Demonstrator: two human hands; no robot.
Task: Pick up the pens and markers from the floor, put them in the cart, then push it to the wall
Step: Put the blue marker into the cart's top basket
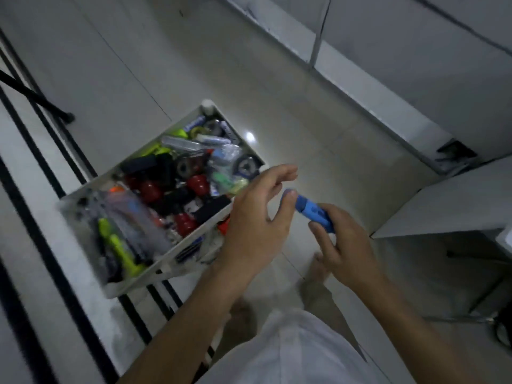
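Observation:
A blue marker (313, 213) is gripped in my right hand (346, 245), right of the cart. My left hand (257, 220) hovers beside it with fingers spread, its thumb tip touching the marker's far end. The white cart (191, 239) stands to the left of both hands, its top tray crowded with pens, yellow-green highlighters (122, 250), red round items (151, 191) and black pieces. The cart's lower shelves are mostly hidden under the tray.
A white wall with black stripes (41, 223) runs along the left. A black pole foot (66, 116) rests on the tiled floor at upper left. White cabinets (415, 79) line the upper right, a white table (457, 206) the right. My bare feet (318, 270) show below.

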